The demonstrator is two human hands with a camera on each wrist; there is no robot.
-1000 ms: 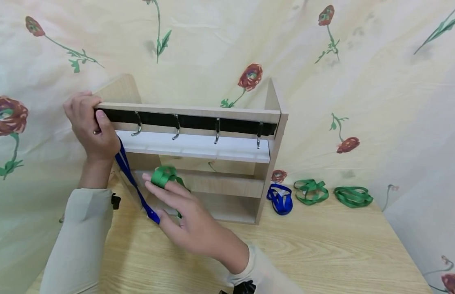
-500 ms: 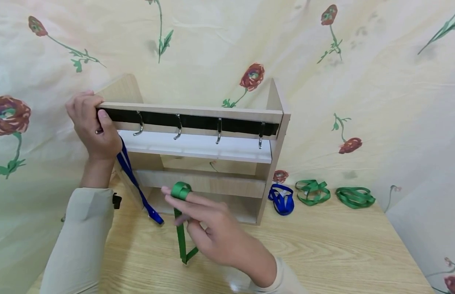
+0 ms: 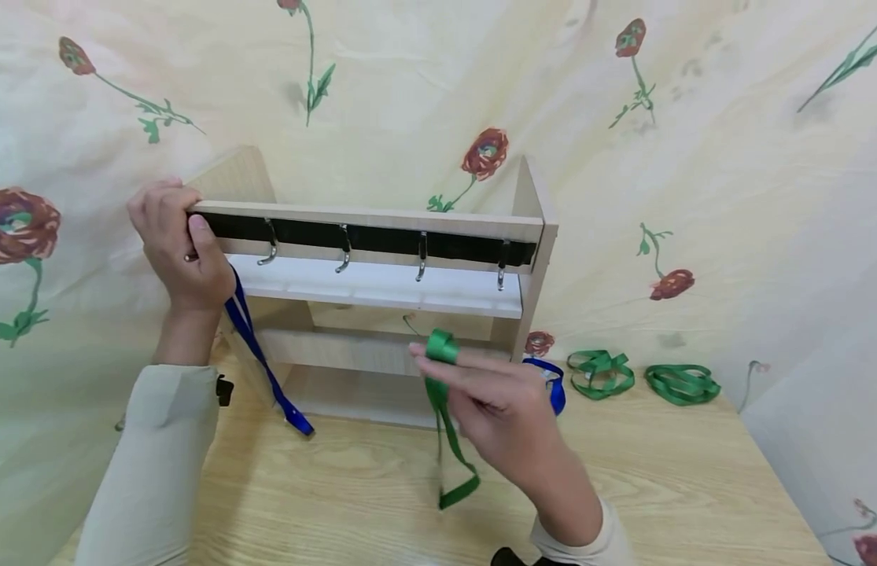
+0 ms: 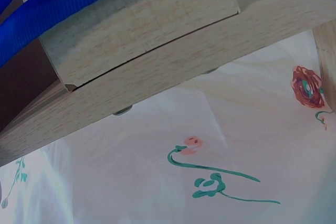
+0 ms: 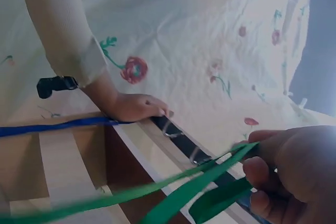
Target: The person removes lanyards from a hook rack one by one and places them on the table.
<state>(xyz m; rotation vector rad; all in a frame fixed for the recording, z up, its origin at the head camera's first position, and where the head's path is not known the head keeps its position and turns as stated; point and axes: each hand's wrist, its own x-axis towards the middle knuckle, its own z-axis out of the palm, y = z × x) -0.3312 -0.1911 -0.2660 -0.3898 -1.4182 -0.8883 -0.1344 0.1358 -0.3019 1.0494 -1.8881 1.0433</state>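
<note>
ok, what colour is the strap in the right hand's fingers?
Green; the strap shows best in the right wrist view.

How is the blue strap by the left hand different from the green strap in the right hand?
The blue strap hangs below the left hand, at the left end of the shelf; the green strap is held by the right hand.
The blue strap hangs long and narrow; the green strap has a curl at the top and an open loop below.
Both are flat bands that hang down.
</note>
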